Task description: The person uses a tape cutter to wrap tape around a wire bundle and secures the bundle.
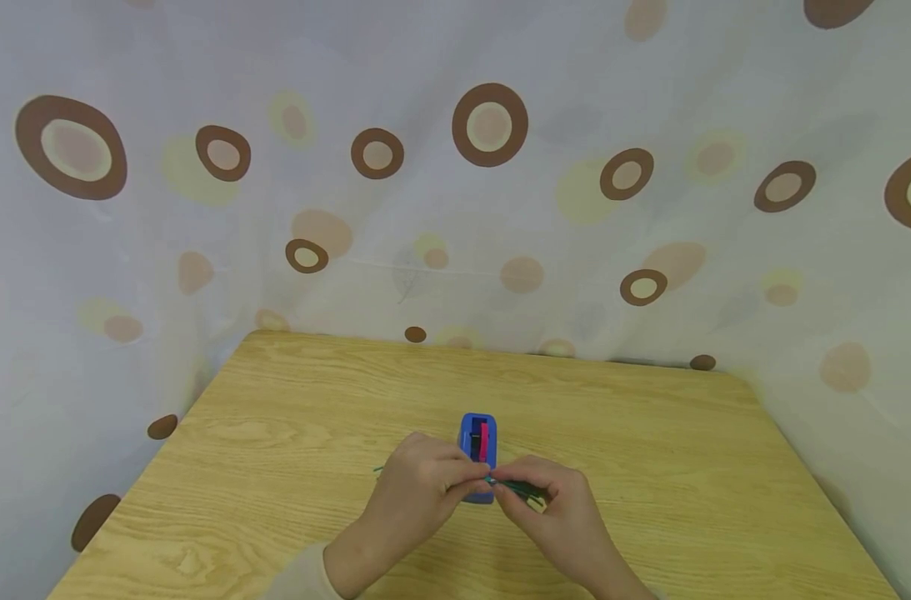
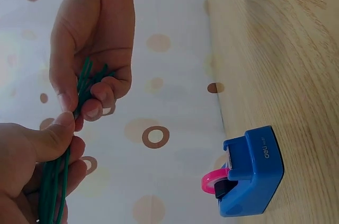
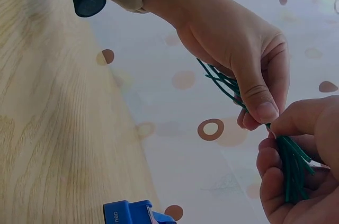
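Observation:
Both hands meet over the front of a blue tape dispenser (image 1: 479, 417), which holds a pink roll (image 2: 213, 180). My left hand (image 1: 417, 479) grips a bundle of thin green strands (image 2: 48, 181), like wires or stems, with thumb and fingers. Close beside it, my right hand (image 1: 553, 504) pinches the same bundle, its loose ends (image 3: 294, 168) fanning out in the palm. The two sets of fingertips touch or nearly touch at the bundle's middle. In the right wrist view, more strands stick out behind the left hand. Whether tape wraps the bundle cannot be told.
A light wood-grain table (image 1: 312, 400) lies beneath the hands. Behind and beside it hangs a pale curtain (image 1: 425, 192) with brown ringed dots. A dark wrist camera (image 3: 90, 1) is strapped on the left wrist, below a beige sleeve (image 1: 305, 575).

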{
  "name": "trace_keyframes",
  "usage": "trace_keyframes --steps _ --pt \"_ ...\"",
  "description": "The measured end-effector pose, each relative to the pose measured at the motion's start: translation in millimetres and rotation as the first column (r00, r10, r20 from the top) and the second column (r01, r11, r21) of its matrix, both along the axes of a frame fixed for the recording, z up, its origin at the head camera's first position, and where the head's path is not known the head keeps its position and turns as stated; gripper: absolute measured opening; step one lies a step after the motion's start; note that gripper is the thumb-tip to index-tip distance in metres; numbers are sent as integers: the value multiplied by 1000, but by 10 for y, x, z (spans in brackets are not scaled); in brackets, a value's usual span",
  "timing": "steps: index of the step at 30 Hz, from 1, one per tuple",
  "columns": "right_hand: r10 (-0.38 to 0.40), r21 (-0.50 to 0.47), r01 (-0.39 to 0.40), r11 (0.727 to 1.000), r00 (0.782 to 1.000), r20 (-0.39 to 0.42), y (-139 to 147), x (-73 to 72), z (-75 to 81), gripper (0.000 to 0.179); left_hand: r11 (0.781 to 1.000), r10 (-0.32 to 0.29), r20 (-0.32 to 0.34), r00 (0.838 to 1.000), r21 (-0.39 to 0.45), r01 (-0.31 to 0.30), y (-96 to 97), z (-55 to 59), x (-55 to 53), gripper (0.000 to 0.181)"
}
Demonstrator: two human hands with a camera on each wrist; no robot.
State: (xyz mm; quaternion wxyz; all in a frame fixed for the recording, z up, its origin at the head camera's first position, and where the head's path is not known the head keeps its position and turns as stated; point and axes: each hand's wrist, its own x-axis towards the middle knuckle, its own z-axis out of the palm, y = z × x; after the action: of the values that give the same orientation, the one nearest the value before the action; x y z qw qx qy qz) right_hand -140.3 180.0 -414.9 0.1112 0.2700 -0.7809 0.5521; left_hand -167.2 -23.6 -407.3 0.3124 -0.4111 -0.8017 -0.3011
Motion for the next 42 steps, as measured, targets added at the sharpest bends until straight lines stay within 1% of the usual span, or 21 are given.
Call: trace_keyframes --steps 6,13,16,18,21,23,25,27,29,33,37,40,42 --pt "15 -24 -15 1000 1000 22 8 3 11 11 1000 -3 -14 1000 14 3 3 -4 0 13" --pt "25 -49 -27 998 999 -21 9 10 21 15 1000 -13 -3 1000 26 13 1 1 7 12" --pt "30 -52 -32 998 999 -36 7 13 18 16 999 -24 23 999 33 23 -4 -2 8 11" --pt "30 -50 -33 998 998 -57 7 14 8 19 999 -39 53 998 39 37 -11 -3 7 10" --pt "23 -38 -29 999 991 -130 4 12 -15 24 997 -66 108 992 39 62 -21 3 7 11" --pt "13 -25 -19 1000 980 -196 1 8 -33 26 997 -79 165 983 36 74 -25 18 11 14" --pt "-4 -11 1 1000 969 -248 -3 7 -43 28 996 -87 231 969 28 83 -28 39 18 17" --pt "-24 5 27 1000 961 -275 -5 8 -49 28 997 -81 297 951 13 81 -29 62 30 20" --pt "-38 16 44 999 955 -293 -6 9 -54 28 997 -73 348 935 -2 78 -30 81 38 22" --pt "-44 22 53 998 952 -303 -10 15 -52 28 997 -60 403 913 -21 75 -31 99 47 23" --pt "-30 12 36 999 945 -325 -16 16 -62 28 997 -58 445 894 -20 74 -29 94 45 24" --pt "-21 4 24 1000 934 -357 -20 5 -83 28 998 -48 468 882 -24 67 -27 88 44 24" --pt "-21 2 24 1000 931 -365 -20 -6 -97 29 998 -42 480 876 -24 60 -26 85 44 23"
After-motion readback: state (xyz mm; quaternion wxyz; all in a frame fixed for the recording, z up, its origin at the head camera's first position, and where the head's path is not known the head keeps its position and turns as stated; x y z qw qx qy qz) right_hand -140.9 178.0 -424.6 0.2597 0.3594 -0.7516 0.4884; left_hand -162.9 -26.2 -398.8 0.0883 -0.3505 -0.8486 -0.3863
